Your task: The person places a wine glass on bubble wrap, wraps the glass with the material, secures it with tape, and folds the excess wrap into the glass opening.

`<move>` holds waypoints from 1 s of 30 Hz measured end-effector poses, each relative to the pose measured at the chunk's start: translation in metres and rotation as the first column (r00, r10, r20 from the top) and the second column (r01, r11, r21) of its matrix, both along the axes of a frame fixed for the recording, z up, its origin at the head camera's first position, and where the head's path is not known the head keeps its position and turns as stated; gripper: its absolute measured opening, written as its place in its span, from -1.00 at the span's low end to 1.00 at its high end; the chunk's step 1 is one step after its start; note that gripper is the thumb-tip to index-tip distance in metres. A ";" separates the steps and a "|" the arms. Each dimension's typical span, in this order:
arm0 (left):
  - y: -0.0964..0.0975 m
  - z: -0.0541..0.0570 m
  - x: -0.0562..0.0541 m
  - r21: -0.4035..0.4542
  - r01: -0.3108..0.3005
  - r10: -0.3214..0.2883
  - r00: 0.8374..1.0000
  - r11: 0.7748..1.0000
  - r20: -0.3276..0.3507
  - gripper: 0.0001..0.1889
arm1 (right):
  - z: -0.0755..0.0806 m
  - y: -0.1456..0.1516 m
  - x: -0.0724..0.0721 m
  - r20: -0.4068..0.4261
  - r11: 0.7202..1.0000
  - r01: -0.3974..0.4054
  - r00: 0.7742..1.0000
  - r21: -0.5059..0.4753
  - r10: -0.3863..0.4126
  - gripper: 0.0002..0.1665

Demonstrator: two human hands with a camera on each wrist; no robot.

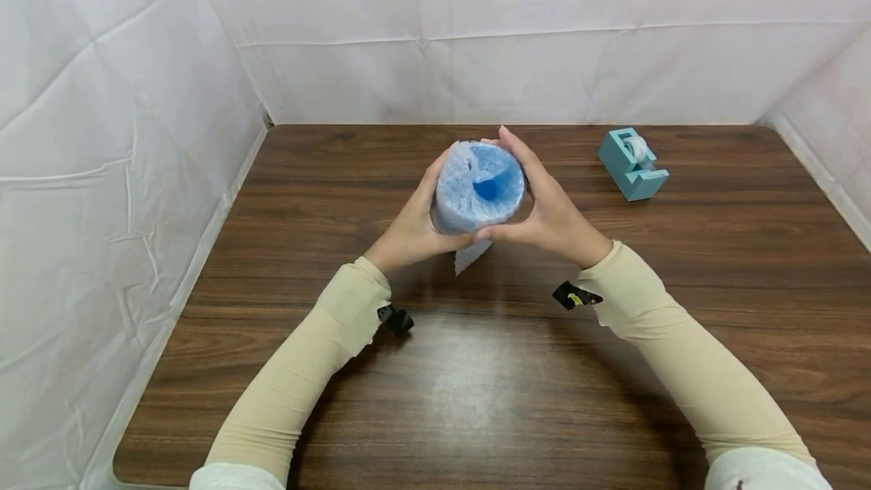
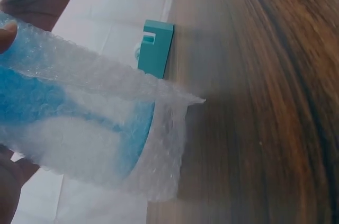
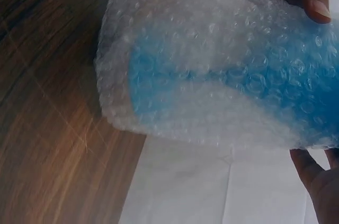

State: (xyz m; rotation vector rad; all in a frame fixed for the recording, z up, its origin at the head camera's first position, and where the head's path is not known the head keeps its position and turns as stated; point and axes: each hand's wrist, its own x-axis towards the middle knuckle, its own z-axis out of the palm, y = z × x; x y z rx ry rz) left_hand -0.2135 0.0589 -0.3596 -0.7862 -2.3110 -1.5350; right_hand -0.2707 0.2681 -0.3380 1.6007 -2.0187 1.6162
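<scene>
A cylinder of bubble wrap (image 1: 457, 191) surrounds a blue-and-white object, whose exact kind I cannot tell. My left hand (image 1: 416, 227) grips it from the left and my right hand (image 1: 559, 216) from the right, with the thumbs close together at the near side. Its upper end faces the head camera, the wrap partly folded in around a blue hollow. A loose pointed flap of wrap (image 1: 471, 255) hangs below the thumbs. In the right wrist view, the blue-and-white object (image 3: 151, 78) shows through the clear bubbles, and the wrap extends past its lower end, close over the tabletop.
A teal tape dispenser (image 1: 633, 166) with a roll of clear tape stands at the back right of the dark wooden table (image 1: 286, 203). White sheeting (image 1: 340, 36) hangs behind the table and at both sides. A small black camera sits at each wrist.
</scene>
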 end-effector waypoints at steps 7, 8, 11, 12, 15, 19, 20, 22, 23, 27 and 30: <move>-0.011 0.004 0.003 -0.029 0.008 -0.013 0.987 1.000 -0.161 0.19 | 0.000 0.001 -0.001 0.003 0.997 0.071 0.997 -0.019 -0.071 0.43; -0.013 0.006 0.003 -0.036 -0.005 -0.004 0.972 0.999 -0.233 0.10 | 0.000 0.001 -0.002 0.016 0.997 0.075 0.997 -0.020 -0.075 0.42; -0.022 0.011 0.006 -0.070 -0.081 0.040 0.885 0.994 -0.464 -0.14 | 0.000 0.003 -0.002 0.062 0.997 0.078 0.995 -0.017 -0.076 0.40; -0.024 0.013 0.006 -0.086 -0.115 0.052 0.845 0.990 -0.532 -0.20 | 0.000 0.004 -0.002 0.072 0.997 0.077 0.994 -0.016 -0.076 0.40; -0.029 0.019 0.007 -0.177 -0.206 0.042 0.755 0.962 -0.654 -0.30 | 0.000 0.005 -0.003 0.089 0.997 0.070 0.994 -0.015 -0.069 0.39; -0.031 0.023 0.007 -0.316 -0.230 -0.051 0.730 0.920 -0.681 -0.32 | 0.000 0.005 -0.003 0.106 0.999 0.036 0.994 -0.014 -0.035 0.38; -0.031 0.023 0.006 -0.338 -0.227 -0.070 0.731 0.913 -0.679 -0.31 | 0.001 0.005 -0.002 0.110 1.000 0.026 0.994 -0.012 -0.025 0.38; -0.030 0.022 0.006 -0.368 -0.220 -0.095 0.735 0.904 -0.671 -0.29 | 0.001 0.005 -0.002 0.110 1.000 0.016 0.994 -0.002 -0.016 0.38; -0.030 0.022 0.006 -0.376 -0.216 -0.102 0.737 0.901 -0.668 -0.28 | 0.001 0.004 -0.002 0.109 1.000 0.013 0.994 0.001 -0.013 0.38; -0.027 0.020 0.006 -0.406 -0.211 -0.124 0.744 0.889 -0.657 -0.27 | 0.000 0.004 -0.001 0.097 1.000 0.003 0.995 0.003 -0.003 0.37; -0.026 0.023 0.006 -0.430 -0.213 -0.142 0.741 0.877 -0.657 -0.28 | 0.000 0.005 -0.001 0.085 1.000 0.008 0.996 0.001 -0.008 0.36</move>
